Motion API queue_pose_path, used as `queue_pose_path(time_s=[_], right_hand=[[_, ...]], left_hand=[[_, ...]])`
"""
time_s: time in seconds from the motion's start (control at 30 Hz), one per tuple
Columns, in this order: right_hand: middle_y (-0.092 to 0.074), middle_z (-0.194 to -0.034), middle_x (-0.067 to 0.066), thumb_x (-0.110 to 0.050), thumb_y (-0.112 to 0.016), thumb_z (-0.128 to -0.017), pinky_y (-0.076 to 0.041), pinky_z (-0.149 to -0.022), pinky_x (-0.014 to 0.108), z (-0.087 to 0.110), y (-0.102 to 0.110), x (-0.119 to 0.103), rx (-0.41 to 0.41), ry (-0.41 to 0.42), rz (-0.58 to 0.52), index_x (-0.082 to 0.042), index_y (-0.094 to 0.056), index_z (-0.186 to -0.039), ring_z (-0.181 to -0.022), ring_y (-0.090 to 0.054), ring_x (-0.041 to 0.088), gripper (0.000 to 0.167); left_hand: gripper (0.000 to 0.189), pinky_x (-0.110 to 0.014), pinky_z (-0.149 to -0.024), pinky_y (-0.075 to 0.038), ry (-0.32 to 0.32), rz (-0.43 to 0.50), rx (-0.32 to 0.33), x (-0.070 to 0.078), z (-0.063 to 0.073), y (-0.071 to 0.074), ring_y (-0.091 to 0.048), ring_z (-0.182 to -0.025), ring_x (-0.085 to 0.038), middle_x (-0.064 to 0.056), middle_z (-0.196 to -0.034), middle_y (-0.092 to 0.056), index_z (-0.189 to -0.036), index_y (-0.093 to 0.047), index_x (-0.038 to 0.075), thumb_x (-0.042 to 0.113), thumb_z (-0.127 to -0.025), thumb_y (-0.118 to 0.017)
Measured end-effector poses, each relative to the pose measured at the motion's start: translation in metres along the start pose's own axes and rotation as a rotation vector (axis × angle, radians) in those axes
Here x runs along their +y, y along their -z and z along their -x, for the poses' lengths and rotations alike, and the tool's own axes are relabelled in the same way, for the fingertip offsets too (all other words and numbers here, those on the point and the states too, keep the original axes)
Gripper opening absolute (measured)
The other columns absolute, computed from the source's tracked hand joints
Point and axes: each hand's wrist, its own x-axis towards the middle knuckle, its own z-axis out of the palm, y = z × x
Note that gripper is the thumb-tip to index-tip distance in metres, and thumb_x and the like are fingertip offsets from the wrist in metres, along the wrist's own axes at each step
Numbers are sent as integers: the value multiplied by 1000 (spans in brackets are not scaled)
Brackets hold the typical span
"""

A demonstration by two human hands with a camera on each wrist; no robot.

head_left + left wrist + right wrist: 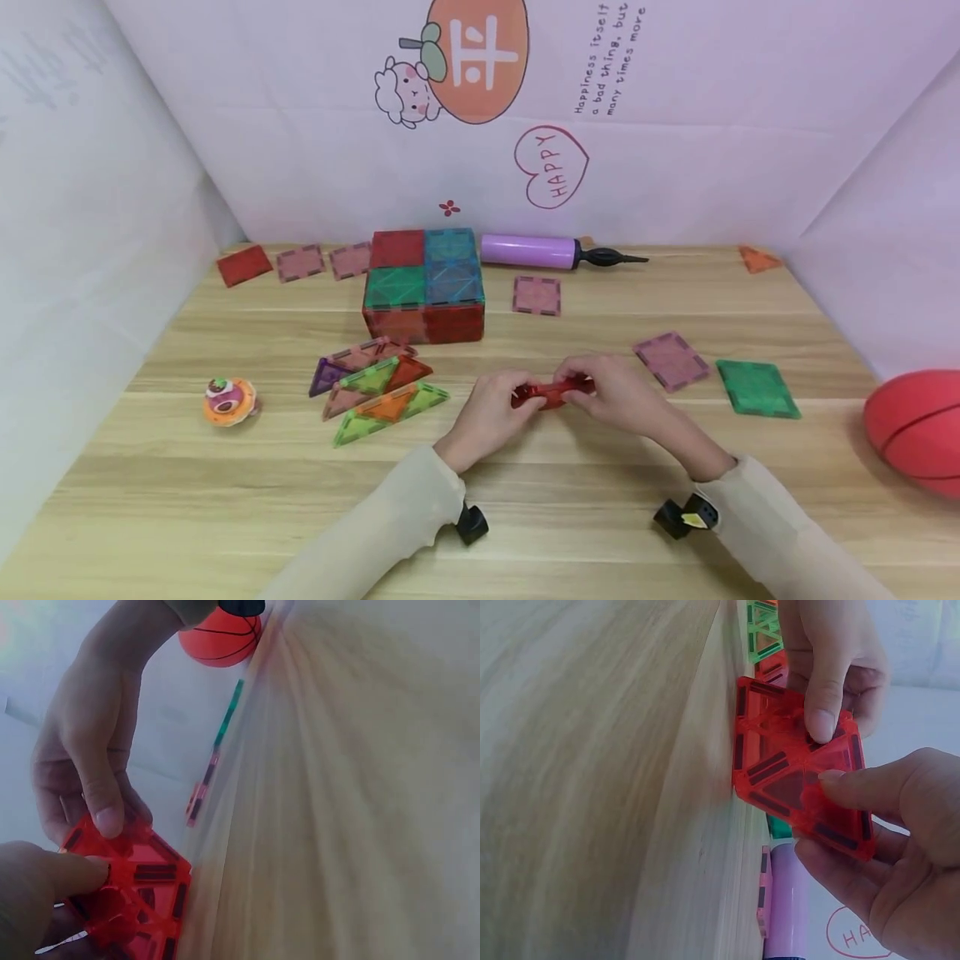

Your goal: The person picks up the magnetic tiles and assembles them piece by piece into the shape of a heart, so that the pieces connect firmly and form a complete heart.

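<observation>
Red magnetic tiles [769, 784], triangular in outline and set edge to edge, are held low over the table between both hands. My left hand [489, 412] pinches their left part, thumb on the near face. The right part is pinched by my right hand [611, 392], thumb in front and fingers behind. In the left wrist view the red tiles [154, 862] stand tilted close to the wooden surface; how many overlap I cannot tell. Behind the hands stands a box of magnetic tiles [453, 323], red, green and blue. Several triangular tiles [390, 407] lie joined in rows left of my left hand.
Pink tiles [670, 361] and a green tile [757, 388] lie to the right, beside a red ball [918, 429]. A purple hand pump [528, 251] lies at the back. A doughnut-like toy [228, 402] sits on the left. White printed sheets wall the table's back and sides.
</observation>
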Motion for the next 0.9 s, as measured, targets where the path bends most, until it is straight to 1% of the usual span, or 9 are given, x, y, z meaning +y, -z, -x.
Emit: queue_pose_path(time_s=[0.17,0.3,0.43,0.5,0.57,0.7,0.73,0.8,0.9], right_hand=[[-69,-90,2,-3,-71,-82,-53,-72,30,-5,2,9,-67,8,-47,-9,-67,-97,-83,-64,14,17],[-68,-102,6,-8,-72,-83,-53,-83,34,-7,22,32,-135,-23,-129,-4,-61,-115,-95,-64,19,34],[-65,-105,16,-8,-67,-87,-51,-83,24,-12,56,76,-64,-82,-199,3,-57,-118,-95,-61,11,34],[-63,-107,24,-7,-63,-90,-47,-79,14,-15,71,106,-1,-155,-165,8,-55,-119,-94,-61,12,33],[-59,-113,33,-9,-59,-93,-49,-84,21,-17,85,139,34,-244,-116,13,-51,-123,-97,-63,24,38],[-37,-131,45,-17,-51,-96,-41,-97,55,-14,113,199,-36,-443,30,22,-34,-132,-116,-41,57,56],[-33,-132,46,-17,-51,-95,-33,-98,63,-12,119,213,-49,-466,75,24,-31,-133,-118,-37,59,59],[-28,-135,47,-19,-51,-93,-29,-100,64,-9,130,238,-77,-505,160,26,-24,-135,-120,-30,61,67],[-28,-132,48,-16,-53,-88,-31,-99,63,-3,143,270,-73,-498,292,29,-20,-133,-117,-33,62,72]], left_hand=[[7,-19,-68,-48,-26,-65,24,-5,-4,3,-63,-76,-10,-2,-88,-72,-90,-73,10,16,-86,-70],[8,-18,-65,-47,-25,-109,19,-6,-7,4,-62,-73,-9,-1,-86,-72,-88,-74,11,18,-86,-71],[8,-17,-65,-47,5,-113,8,-5,-8,6,-62,-73,-9,-1,-86,-72,-89,-74,12,19,-86,-71],[8,-17,-65,-46,18,-111,3,-5,-9,6,-63,-74,-9,0,-86,-72,-89,-75,12,19,-86,-72],[8,-16,-64,-46,23,-108,-2,-6,-10,7,-62,-73,-9,0,-86,-72,-89,-75,12,19,-86,-72],[8,-15,-60,-43,5,-107,-14,-6,-10,6,-58,-67,-6,0,-83,-72,-88,-74,13,19,-85,-72],[7,-14,-59,-42,3,-105,-17,-6,-10,6,-57,-66,-5,0,-82,-72,-88,-74,13,19,-85,-72],[7,-13,-58,-41,0,-103,-25,-5,-9,5,-54,-64,-4,1,-81,-71,-87,-74,12,19,-84,-73],[7,-12,-57,-40,-6,-95,-41,-1,-10,3,-52,-63,-3,0,-79,-71,-86,-74,12,19,-84,-73]])
